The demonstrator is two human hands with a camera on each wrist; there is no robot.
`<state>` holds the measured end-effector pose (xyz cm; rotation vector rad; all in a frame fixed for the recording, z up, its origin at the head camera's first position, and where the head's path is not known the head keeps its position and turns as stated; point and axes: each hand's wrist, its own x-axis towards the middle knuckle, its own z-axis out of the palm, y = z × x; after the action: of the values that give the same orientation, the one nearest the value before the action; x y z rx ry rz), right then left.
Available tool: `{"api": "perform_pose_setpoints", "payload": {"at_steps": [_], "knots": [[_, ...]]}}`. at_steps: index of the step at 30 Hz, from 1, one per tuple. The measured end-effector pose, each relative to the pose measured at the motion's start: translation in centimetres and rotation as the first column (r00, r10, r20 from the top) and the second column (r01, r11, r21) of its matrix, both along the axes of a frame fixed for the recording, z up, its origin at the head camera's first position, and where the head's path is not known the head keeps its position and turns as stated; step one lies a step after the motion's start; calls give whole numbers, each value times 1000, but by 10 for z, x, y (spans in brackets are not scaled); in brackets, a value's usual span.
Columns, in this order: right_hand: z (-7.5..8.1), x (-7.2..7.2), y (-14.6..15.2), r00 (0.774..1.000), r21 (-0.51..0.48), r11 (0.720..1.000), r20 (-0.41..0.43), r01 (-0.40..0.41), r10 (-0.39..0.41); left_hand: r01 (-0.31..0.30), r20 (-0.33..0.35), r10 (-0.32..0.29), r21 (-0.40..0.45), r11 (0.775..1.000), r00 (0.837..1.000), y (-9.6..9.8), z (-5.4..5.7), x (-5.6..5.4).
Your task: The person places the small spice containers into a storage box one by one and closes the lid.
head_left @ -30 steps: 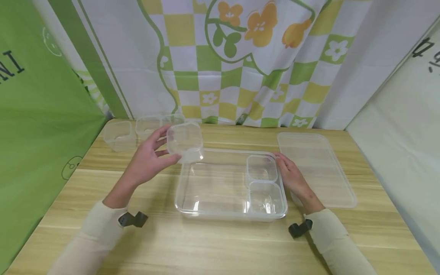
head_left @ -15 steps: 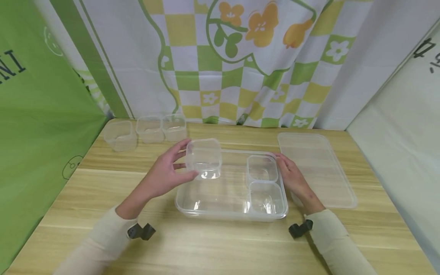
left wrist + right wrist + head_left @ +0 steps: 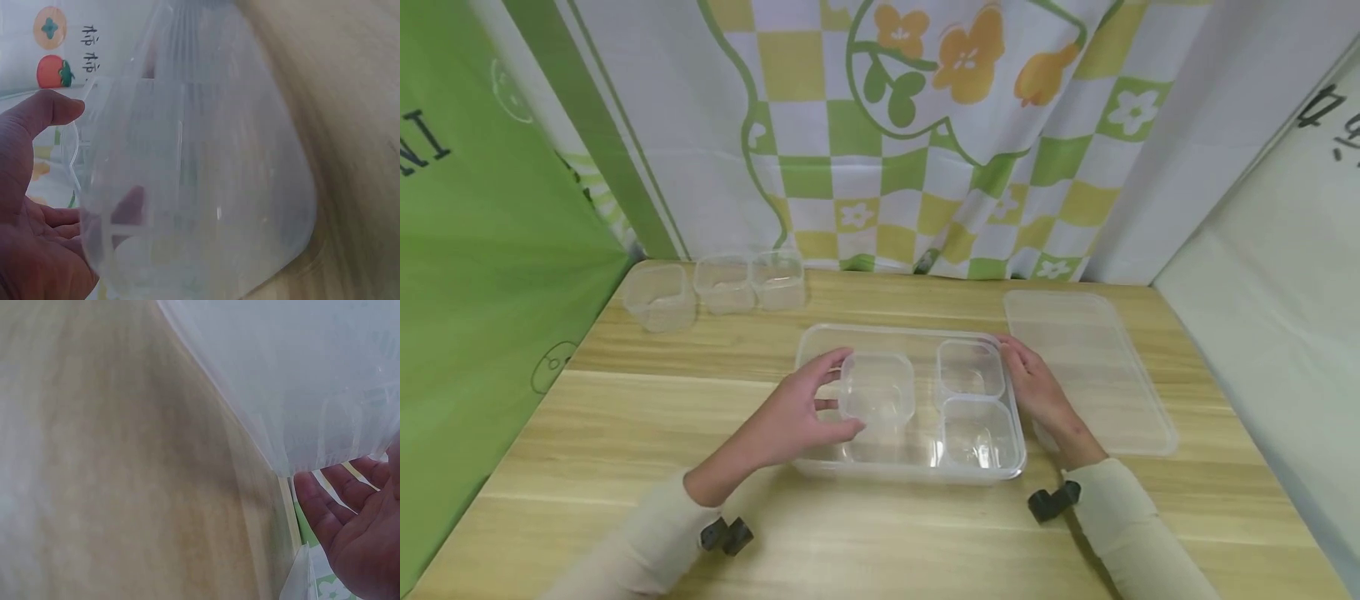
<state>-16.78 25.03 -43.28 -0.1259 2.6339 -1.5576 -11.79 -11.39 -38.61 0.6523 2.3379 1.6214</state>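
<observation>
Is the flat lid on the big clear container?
No, the flat lid lies on the table to the right of the big clear container, whose top is open.

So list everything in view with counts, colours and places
box: one, clear, middle
inner tubs: two, clear, box's right end
held tub: one, clear, left of inner tubs
back tubs: three, clear, back left
lid: one, translucent, right of box
table: one, light wood, beneath
patterned curtain: one, multicoloured, behind
green cloth: one, green, left
pale cloth: one, whitish, right
wrist cameras: two, black, wrists
sleeves: two, cream, forearms
left hand: one, bare, on held tub
right hand: one, bare, at box's right side
</observation>
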Motion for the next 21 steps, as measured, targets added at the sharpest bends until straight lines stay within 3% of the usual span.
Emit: {"api": "perform_pose_setpoints", "payload": {"at_steps": [5, 14, 21], "knots": [[-2, 0, 0, 1000, 14, 1000, -6, 6, -6, 13, -18, -14, -67, 998, 1000, 8, -6, 3], [0, -1, 1, 999, 4, 1000, -32, -19, 19, 29, -20, -33, -190, 981, 999, 19, -3, 6], [-2, -1, -1, 1000, -17, 1000, -13, -1, 1, 69, -10, -73, -209, 975, 997, 24, -7, 8]]}}
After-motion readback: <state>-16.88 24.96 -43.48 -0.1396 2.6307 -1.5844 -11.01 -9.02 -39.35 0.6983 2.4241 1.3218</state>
